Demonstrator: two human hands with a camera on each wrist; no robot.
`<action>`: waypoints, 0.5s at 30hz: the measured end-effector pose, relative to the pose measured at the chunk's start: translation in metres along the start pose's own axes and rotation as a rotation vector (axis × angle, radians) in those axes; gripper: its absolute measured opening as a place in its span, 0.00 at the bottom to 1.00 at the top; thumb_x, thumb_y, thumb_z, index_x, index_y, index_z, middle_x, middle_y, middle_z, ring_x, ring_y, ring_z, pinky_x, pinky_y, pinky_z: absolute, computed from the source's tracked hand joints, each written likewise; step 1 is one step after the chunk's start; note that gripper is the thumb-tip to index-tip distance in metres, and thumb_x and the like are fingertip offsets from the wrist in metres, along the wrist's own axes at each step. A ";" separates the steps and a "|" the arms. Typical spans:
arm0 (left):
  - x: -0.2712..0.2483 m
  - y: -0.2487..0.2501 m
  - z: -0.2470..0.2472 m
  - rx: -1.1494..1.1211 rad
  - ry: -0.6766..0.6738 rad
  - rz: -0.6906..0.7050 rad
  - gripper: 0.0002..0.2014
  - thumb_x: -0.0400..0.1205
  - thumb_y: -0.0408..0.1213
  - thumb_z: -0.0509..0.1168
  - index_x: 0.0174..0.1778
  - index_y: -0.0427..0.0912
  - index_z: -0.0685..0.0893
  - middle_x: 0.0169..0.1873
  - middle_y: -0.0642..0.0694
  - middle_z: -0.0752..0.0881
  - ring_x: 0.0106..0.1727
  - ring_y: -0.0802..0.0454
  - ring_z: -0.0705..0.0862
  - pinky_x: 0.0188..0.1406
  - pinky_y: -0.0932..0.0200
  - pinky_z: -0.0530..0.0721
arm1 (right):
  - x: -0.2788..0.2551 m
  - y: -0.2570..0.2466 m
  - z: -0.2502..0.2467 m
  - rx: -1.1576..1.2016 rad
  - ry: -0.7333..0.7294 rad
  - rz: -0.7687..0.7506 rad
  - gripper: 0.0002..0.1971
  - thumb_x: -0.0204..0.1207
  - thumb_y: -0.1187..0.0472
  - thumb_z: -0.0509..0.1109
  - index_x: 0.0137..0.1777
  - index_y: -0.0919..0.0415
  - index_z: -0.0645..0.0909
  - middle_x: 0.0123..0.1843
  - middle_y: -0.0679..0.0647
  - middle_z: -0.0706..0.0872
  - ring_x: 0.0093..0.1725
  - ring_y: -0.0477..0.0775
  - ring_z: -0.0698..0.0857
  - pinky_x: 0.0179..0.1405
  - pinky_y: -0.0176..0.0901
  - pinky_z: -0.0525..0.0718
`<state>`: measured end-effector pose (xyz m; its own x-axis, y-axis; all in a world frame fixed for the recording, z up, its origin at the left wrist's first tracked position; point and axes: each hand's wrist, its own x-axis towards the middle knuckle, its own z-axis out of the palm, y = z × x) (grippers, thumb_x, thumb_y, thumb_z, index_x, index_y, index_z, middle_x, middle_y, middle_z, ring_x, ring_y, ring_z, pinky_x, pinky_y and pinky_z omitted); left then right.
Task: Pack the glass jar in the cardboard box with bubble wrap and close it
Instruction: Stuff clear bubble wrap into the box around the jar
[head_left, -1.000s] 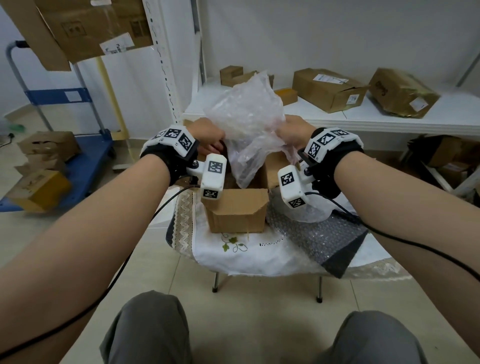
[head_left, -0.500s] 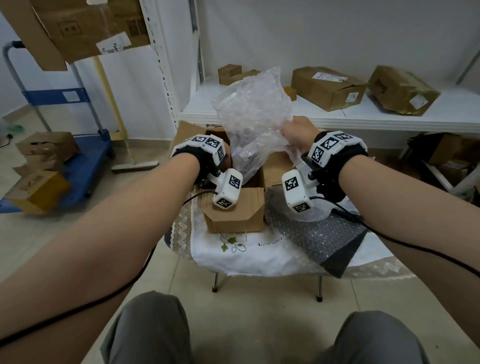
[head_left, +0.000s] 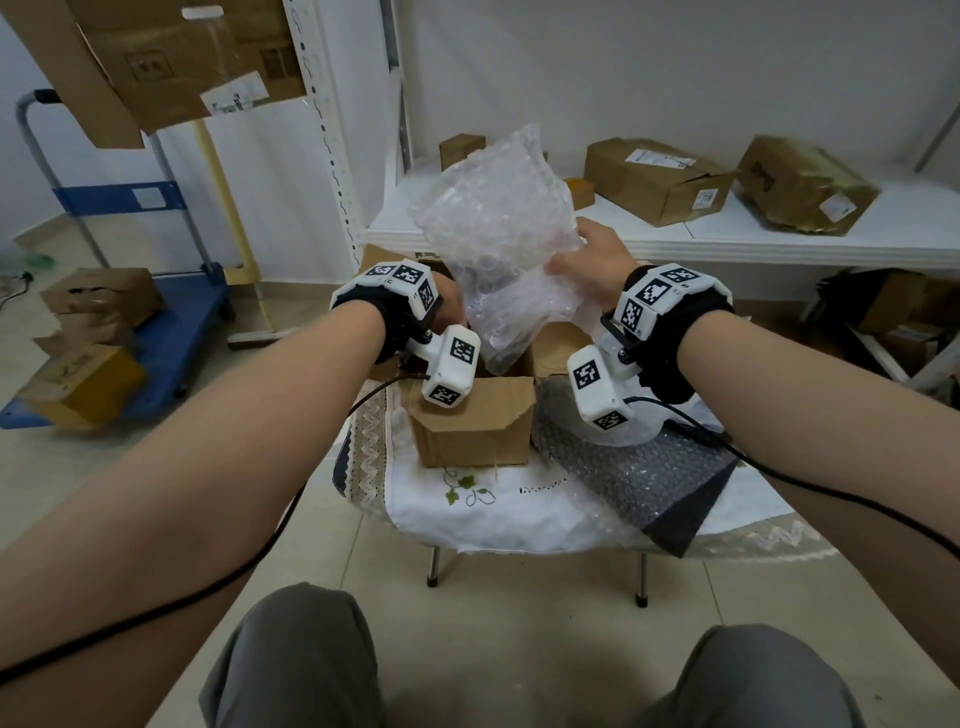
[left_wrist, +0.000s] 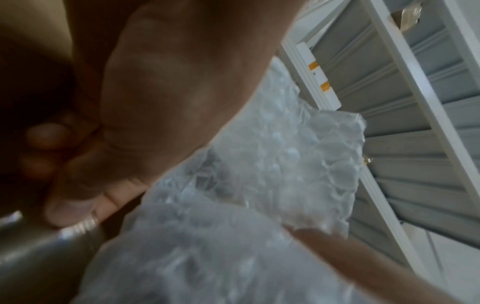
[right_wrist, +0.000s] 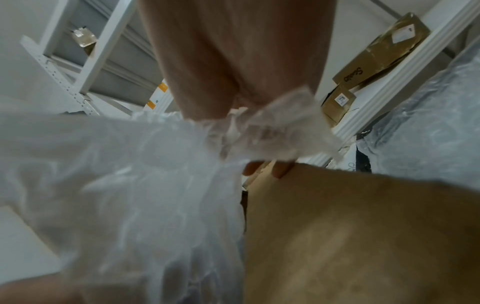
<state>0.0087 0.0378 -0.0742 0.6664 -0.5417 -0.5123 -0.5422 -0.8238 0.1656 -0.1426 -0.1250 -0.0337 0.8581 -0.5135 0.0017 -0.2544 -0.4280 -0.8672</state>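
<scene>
An open cardboard box (head_left: 472, 421) stands on the small cloth-covered table (head_left: 498, 514). A clear bubble wrap sheet (head_left: 493, 234) rises above the box, its lower end hanging inside. My right hand (head_left: 587, 265) pinches the sheet's right edge between thumb and fingers (right_wrist: 267, 168), above a brown box flap (right_wrist: 363, 236). My left hand (head_left: 449, 306) is low at the sheet's left edge, fingers (left_wrist: 44, 133) and thumb curled beside the bubble wrap (left_wrist: 259, 164). A blurred shiny grey surface (left_wrist: 31, 253) lies under the thumb; I cannot tell if it is the jar. No jar shows in the head view.
A second bubble wrap sheet (head_left: 628, 467) lies over a dark cloth at the table's right. Behind stands a white shelf (head_left: 779, 239) with several cardboard boxes (head_left: 660, 176). A blue trolley (head_left: 156, 332) with boxes is at left. My knees are below the table.
My left hand has slid right and down along the wrap's left edge to the box opening. The right hand keeps its hold and the sheet stays raised.
</scene>
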 end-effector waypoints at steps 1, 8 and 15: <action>0.003 -0.002 -0.003 -0.025 0.011 0.003 0.18 0.62 0.47 0.70 0.42 0.40 0.92 0.46 0.40 0.93 0.55 0.36 0.90 0.58 0.34 0.87 | -0.002 -0.002 0.001 -0.009 0.010 0.001 0.25 0.68 0.62 0.73 0.67 0.60 0.79 0.63 0.60 0.86 0.63 0.63 0.83 0.68 0.60 0.81; -0.063 0.018 -0.013 -0.148 0.193 0.042 0.11 0.78 0.25 0.67 0.31 0.41 0.85 0.41 0.39 0.88 0.40 0.46 0.82 0.38 0.57 0.83 | -0.017 -0.017 0.000 -0.116 0.115 0.022 0.17 0.78 0.66 0.62 0.66 0.63 0.80 0.65 0.62 0.84 0.64 0.64 0.81 0.51 0.42 0.75; -0.096 0.016 -0.029 -0.263 0.243 0.058 0.10 0.82 0.25 0.60 0.38 0.42 0.79 0.40 0.41 0.80 0.35 0.48 0.76 0.28 0.60 0.74 | -0.020 -0.020 -0.001 -0.367 0.114 0.079 0.16 0.83 0.65 0.60 0.67 0.71 0.79 0.67 0.67 0.82 0.67 0.68 0.80 0.53 0.48 0.76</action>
<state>-0.0487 0.0715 0.0023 0.7576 -0.5868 -0.2857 -0.4537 -0.7882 0.4158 -0.1555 -0.1067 -0.0163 0.7796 -0.6260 0.0156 -0.4778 -0.6107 -0.6315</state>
